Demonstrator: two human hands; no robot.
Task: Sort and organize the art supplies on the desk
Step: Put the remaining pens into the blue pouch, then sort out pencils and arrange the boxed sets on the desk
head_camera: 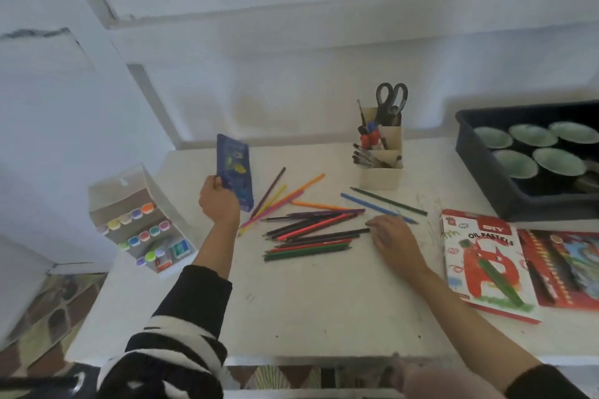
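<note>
White desk against a pale wall, and most of the job is still ahead of me. My left hand is up in the middle left of the frame, fingers and thumb curled round the lower end of a blue pencil box, which I hold tilted clear of the desk. My right hand lies low and nearly flat in the centre right, fingers stretched out, their tips touching the ends of the dark pencils; it has nothing in its grasp.

The coloured pencils are spread loose across the middle of the desk. Some lie roughly side by side in the lower part of the heap, others fan out toward the upper left, and a blue and a green one lie apart toward the upper right. None is in the box yet, as far as I can see.

Around them things look already settled. The marker stand is at the left edge. The cardboard holder with scissors and pens is at the back. The oil pastels box sits beside a red box on the right, and the dark tray of bowls is in the upper right corner. I judge that gathering the pencils and boxing them is what remains.
</note>
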